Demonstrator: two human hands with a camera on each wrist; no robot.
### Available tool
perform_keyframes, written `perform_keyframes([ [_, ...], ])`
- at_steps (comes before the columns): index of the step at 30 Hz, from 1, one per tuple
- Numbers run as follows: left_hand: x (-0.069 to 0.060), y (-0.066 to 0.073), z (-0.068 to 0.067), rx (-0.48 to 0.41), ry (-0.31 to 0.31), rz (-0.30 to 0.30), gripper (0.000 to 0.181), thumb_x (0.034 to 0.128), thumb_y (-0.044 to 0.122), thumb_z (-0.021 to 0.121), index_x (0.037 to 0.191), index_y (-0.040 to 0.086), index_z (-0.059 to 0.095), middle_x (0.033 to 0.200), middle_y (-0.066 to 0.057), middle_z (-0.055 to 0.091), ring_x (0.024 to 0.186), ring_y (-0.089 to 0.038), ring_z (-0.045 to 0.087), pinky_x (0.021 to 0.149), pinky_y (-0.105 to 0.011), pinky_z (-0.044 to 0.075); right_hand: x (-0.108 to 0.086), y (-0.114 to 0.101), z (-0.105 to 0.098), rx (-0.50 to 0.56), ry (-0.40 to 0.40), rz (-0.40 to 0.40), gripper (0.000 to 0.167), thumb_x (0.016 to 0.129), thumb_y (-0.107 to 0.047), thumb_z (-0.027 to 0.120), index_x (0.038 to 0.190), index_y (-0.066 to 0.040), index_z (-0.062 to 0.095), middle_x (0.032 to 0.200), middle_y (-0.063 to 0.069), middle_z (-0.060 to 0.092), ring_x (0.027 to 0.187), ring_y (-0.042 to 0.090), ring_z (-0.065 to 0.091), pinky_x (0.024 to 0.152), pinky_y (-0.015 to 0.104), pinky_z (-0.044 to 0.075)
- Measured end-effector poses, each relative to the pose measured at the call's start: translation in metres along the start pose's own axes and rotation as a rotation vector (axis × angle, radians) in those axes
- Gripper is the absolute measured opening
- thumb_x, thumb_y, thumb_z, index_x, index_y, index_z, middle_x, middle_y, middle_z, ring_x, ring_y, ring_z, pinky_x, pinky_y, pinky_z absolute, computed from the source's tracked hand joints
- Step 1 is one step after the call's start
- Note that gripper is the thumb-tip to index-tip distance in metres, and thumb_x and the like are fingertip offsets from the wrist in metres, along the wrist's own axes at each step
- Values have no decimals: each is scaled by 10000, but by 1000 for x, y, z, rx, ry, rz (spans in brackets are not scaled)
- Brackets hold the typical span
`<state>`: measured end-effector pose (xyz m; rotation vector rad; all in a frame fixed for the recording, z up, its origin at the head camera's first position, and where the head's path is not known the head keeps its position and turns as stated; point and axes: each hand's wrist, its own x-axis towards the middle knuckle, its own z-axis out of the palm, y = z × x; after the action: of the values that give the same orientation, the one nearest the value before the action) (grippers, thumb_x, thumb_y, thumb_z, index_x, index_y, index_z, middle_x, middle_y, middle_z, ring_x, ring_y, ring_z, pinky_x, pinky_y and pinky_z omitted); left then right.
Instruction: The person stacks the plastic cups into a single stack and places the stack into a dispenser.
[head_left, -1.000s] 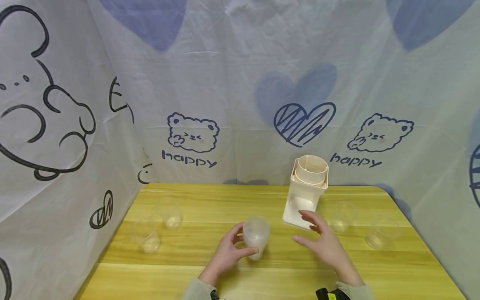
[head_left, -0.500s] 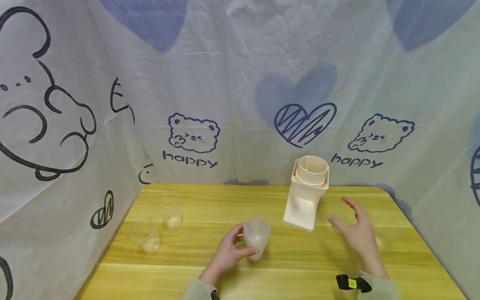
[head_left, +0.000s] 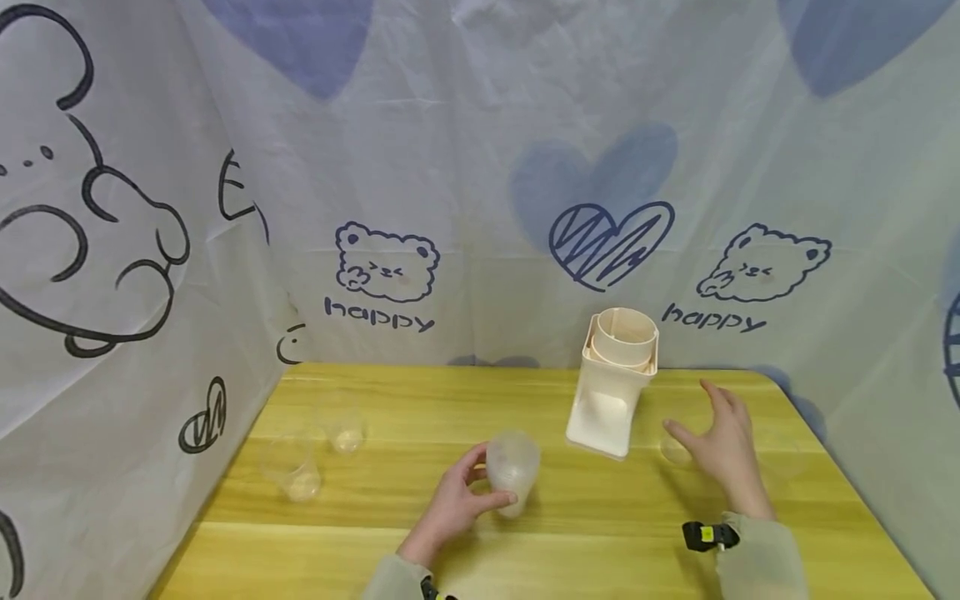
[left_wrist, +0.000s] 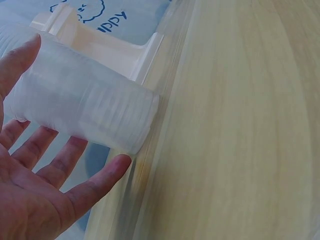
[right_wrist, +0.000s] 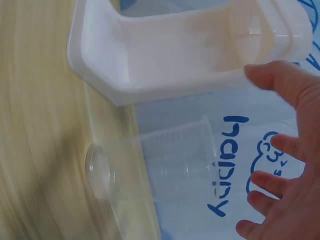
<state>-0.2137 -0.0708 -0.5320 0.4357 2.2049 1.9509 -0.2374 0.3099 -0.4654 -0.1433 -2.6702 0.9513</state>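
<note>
My left hand (head_left: pixel 457 504) holds a stack of clear plastic cups (head_left: pixel 514 471) upright near the middle of the table, thumb on the near side. In the left wrist view the nested, ribbed cups (left_wrist: pixel 85 87) lie between thumb and fingers. To the right, my right hand (head_left: pixel 727 450) is spread, thumb apart from the fingers, holding nothing. It hovers beside a single clear plastic cup (head_left: pixel 677 450) and partly hides it. The right wrist view shows that cup (right_wrist: pixel 165 165) standing apart from the fingers. Behind and between the hands stands a cream cup dispenser (head_left: pixel 611 392) with a round opening on top.
Two clear cups, one nearer (head_left: pixel 302 479) and one farther (head_left: pixel 347 433), stand on the left of the wooden table (head_left: pixel 420 400). Another faint clear cup (head_left: pixel 782 458) stands right of my right hand. A printed cloth (head_left: pixel 480 183) hangs behind the table.
My right hand has moved right, from in front of the dispenser to beside the single cup on the right. The left hand and its cup stack have stayed in place.
</note>
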Motion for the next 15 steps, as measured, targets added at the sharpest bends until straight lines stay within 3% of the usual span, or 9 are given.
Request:
perform_keyframes([
  [6,1,2,0,7,8,2,751,784,111,838,1434,78,465,1301,-133,545,1156,-366,543,898,-492,513,8,5,2,-65,-69,32,975,835,-331,766,1535,19,185,1488,405,117,1320,603,167,1005,743,229],
  [15,4,-4,-1,5,2,11,756,781,91,836,1436,67,459,1289,-140,543,1151,-374,543,889,-483,523,17,4,2,-78,-142,79,1008,857,-387,739,1546,13,121,1487,420,66,1305,627,170,972,761,255],
])
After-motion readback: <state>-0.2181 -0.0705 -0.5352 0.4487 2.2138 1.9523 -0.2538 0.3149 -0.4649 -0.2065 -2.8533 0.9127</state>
